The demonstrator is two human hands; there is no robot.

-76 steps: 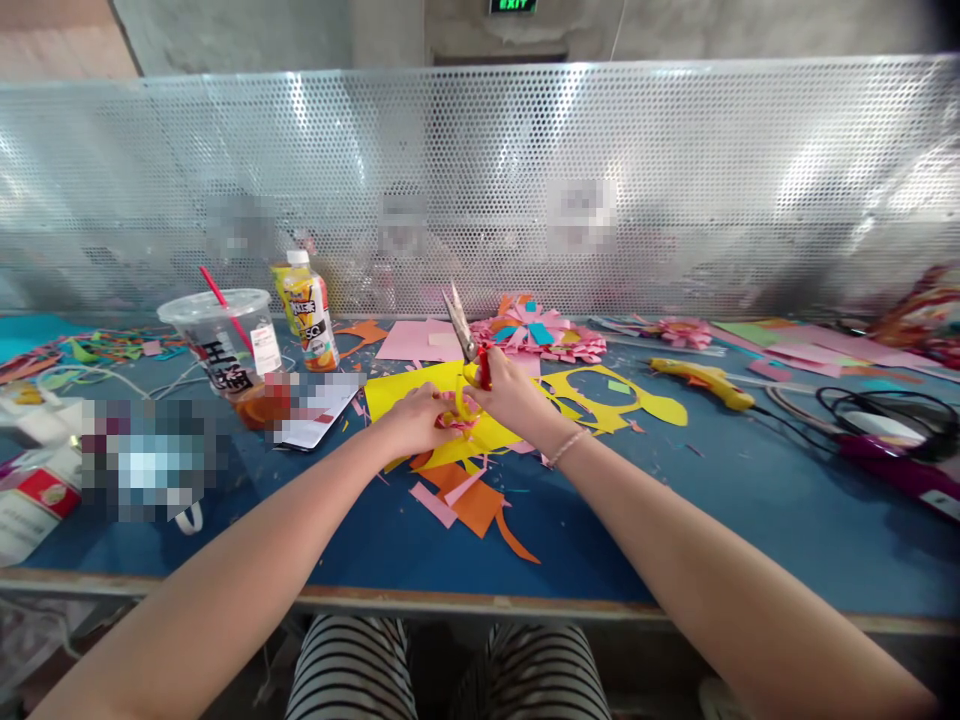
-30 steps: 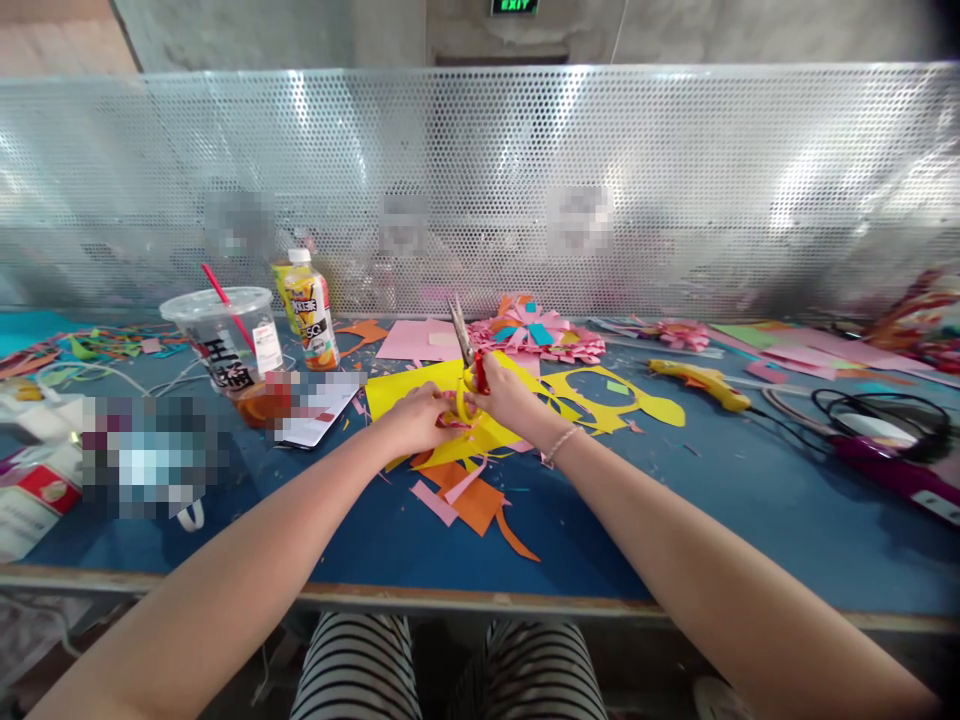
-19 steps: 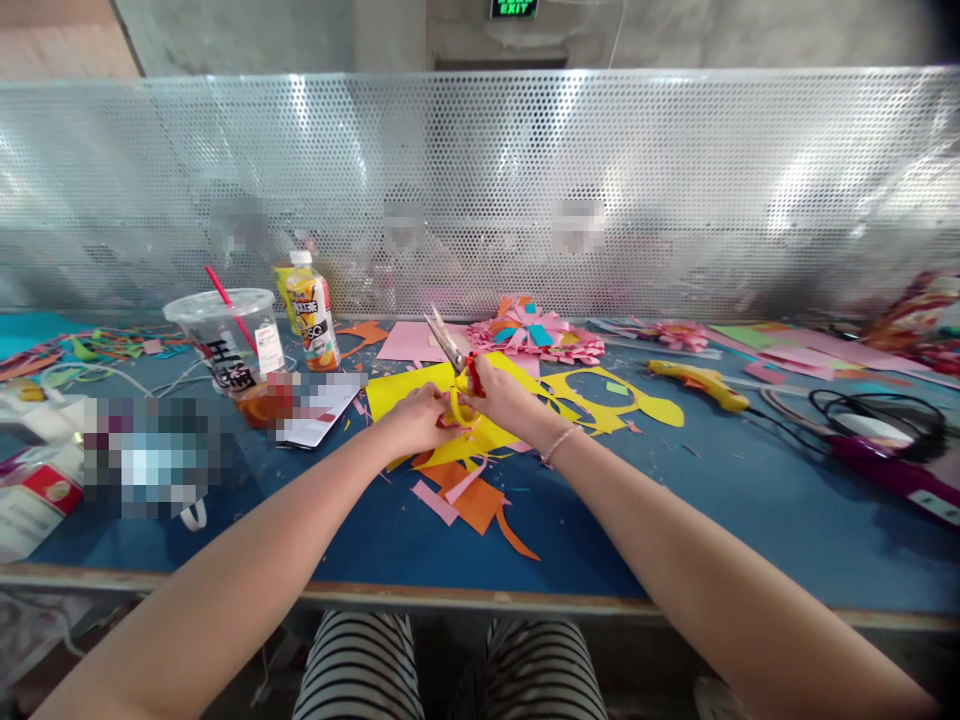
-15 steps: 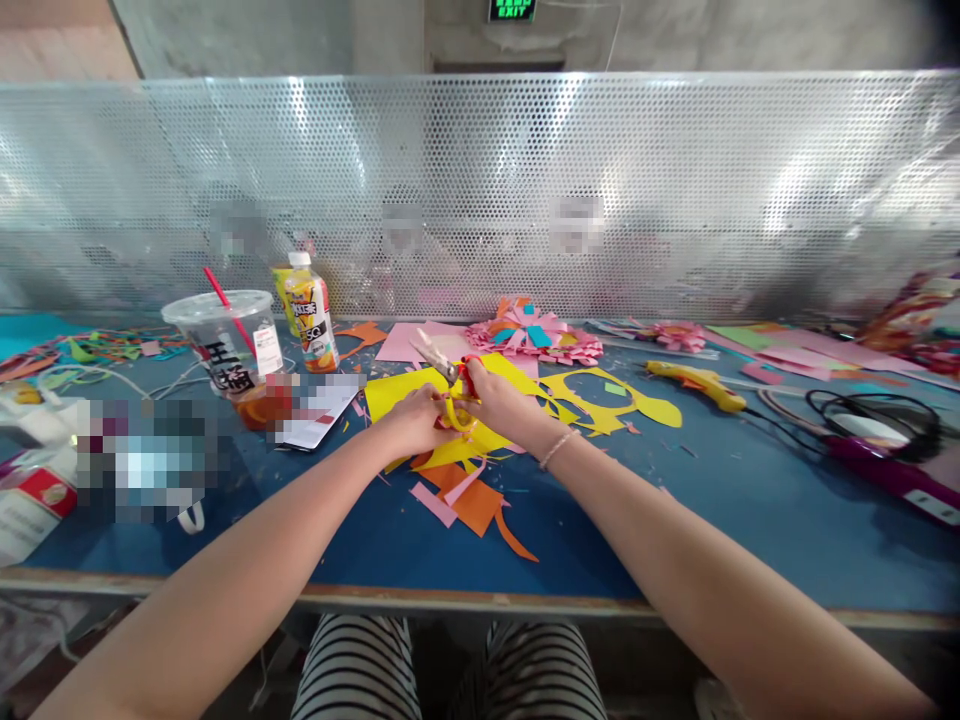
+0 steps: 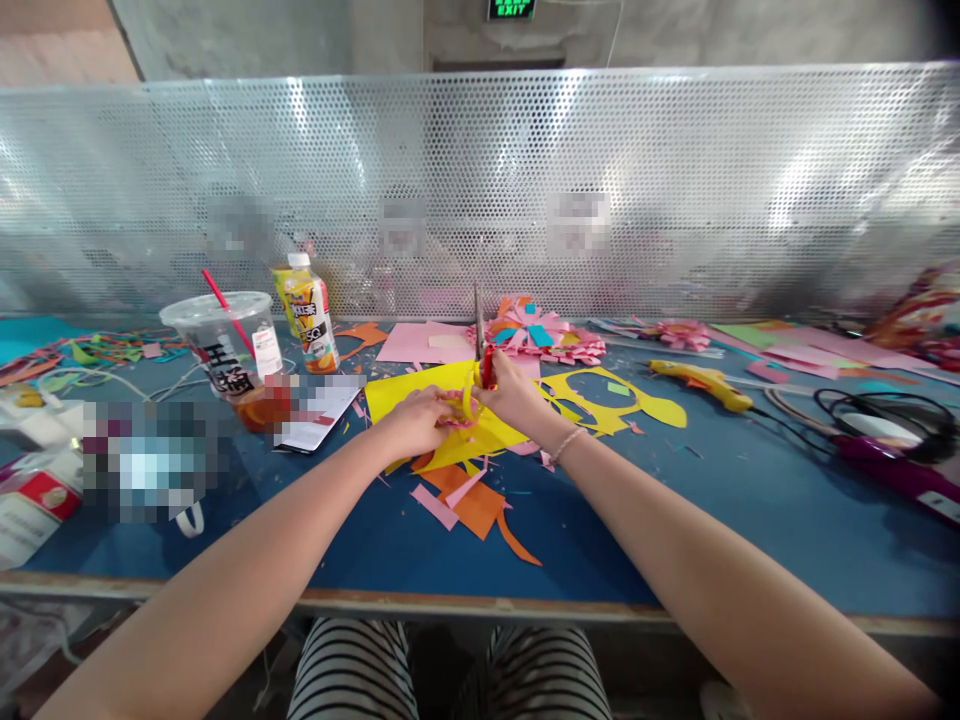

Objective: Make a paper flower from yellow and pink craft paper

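red-and-yellow-handled steel scissors: blades closed, pointing up and away, nearly upright. small pink paper piece: crumpled, above yellow paper sheet.

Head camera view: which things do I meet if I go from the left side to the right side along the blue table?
Plastic cup with red straw → juice bottle → left hand → scissors in the right hand → yellow cut-out sheet → yellow glue gun → black cable.

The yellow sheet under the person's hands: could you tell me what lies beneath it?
Orange and pink paper scraps poke out from under the yellow sheet at its near edge, on the blue table. Whatever lies under its middle is hidden.
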